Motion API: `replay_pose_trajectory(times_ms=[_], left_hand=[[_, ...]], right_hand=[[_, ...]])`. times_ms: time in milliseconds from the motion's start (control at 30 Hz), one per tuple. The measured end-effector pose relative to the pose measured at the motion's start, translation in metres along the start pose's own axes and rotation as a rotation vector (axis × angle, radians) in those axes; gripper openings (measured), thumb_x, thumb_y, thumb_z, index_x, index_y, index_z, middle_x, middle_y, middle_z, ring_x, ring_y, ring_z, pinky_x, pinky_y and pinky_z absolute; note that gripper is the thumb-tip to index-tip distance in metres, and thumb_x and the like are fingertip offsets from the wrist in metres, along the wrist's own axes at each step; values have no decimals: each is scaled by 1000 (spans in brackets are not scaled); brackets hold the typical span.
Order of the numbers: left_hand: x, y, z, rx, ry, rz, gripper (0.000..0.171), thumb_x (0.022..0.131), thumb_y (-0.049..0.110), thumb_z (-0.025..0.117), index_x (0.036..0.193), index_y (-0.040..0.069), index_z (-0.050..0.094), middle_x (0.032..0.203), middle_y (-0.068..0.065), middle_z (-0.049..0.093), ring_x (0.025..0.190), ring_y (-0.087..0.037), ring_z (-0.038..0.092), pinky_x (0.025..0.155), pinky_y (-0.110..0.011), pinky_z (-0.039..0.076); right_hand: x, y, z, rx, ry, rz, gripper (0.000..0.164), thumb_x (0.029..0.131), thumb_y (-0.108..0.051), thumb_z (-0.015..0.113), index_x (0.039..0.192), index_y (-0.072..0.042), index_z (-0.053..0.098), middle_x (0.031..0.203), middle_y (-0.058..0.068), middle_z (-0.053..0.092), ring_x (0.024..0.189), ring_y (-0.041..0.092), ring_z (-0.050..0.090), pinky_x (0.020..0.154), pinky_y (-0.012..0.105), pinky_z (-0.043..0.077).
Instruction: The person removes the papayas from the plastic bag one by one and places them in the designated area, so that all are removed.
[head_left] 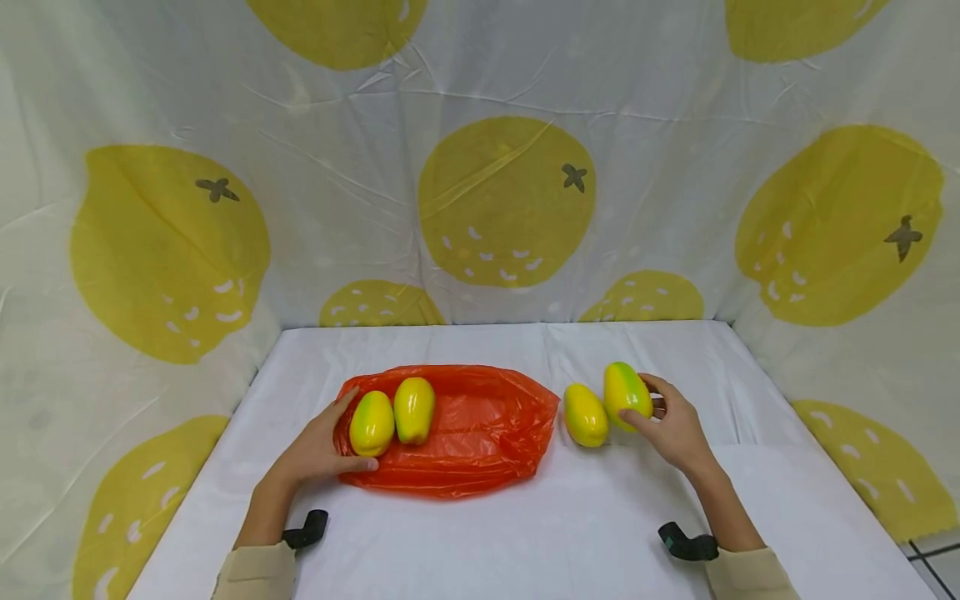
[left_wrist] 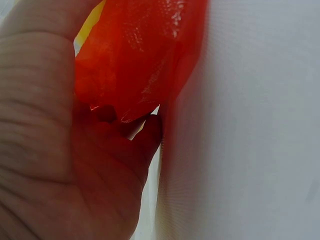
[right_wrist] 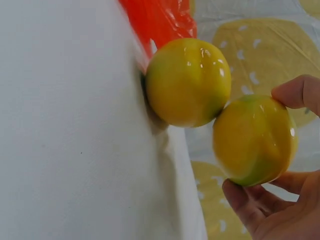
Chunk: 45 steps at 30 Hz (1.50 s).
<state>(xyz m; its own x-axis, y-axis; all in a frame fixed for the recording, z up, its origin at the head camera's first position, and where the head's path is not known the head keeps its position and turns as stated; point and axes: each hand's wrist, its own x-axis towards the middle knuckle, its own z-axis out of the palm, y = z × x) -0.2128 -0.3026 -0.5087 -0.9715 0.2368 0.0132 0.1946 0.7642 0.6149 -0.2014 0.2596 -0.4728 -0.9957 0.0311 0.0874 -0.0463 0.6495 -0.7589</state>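
A red plastic bag [head_left: 480, 442] lies spread on the white-covered table, with two yellow-green mangoes on its left part: one mango [head_left: 372, 423] at the end and another mango [head_left: 414, 410] beside it. My left hand [head_left: 315, 442] grips the bag's left end, thumb in front and fingers behind; in the left wrist view red film [left_wrist: 145, 55] lies against the palm. Right of the bag, a third mango [head_left: 585, 415] rests on the table. My right hand [head_left: 678, 425] holds a fourth mango [head_left: 627, 395] between thumb and fingers, raised off the cloth in the right wrist view.
A white cloth [head_left: 495, 550] covers the table. Behind it and along both sides hangs a pale curtain [head_left: 660, 208] printed with large yellow fruits. A black curved mount [head_left: 306, 530] sits on the left wrist, and a similar mount [head_left: 688, 543] on the right.
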Motion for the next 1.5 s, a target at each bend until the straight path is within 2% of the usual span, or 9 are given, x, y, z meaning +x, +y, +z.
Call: replay_pose_trajectory(times_ms=[467,800,933,1167,1500], left_hand=[[0,-1,1,-5,-3,1,132,67,62,88,166,15,15,166,-20,30,149,-45,35,111,-72,38],[0,-2,2,-30,-9,1,132,66,61,89,166,16,15,167,-18,30,149,-44,34,111,-71,40],[1,-1,2,-30,-11,-3,133,65,62,89,166,17,16,167,-17,30,149,-43,35,111,-70,41],[4,0,-2,-1,-1,28,130,68,61,88,166,16,17,166,-18,32,148,-44,36,109,-70,43],[6,7,-8,6,-20,-7,130,65,60,90,166,18,20,163,-20,35,147,-46,36,107,-71,44]], right_hand=[[4,15,5,-33,-36,68,79,95,-40,71,157,-4,36,148,25,46,122,41,55,102,52,53],[5,25,9,-51,-60,72,79,93,-38,73,155,-3,39,148,24,47,115,36,54,91,40,53],[5,27,10,-62,-78,82,80,94,-39,73,156,-3,38,149,25,46,116,36,54,94,43,53],[6,26,9,-76,-105,85,80,94,-41,71,156,-4,36,150,25,44,120,39,54,99,49,53],[8,25,8,-75,-123,75,80,94,-49,71,152,-5,39,150,25,47,121,39,57,99,51,55]])
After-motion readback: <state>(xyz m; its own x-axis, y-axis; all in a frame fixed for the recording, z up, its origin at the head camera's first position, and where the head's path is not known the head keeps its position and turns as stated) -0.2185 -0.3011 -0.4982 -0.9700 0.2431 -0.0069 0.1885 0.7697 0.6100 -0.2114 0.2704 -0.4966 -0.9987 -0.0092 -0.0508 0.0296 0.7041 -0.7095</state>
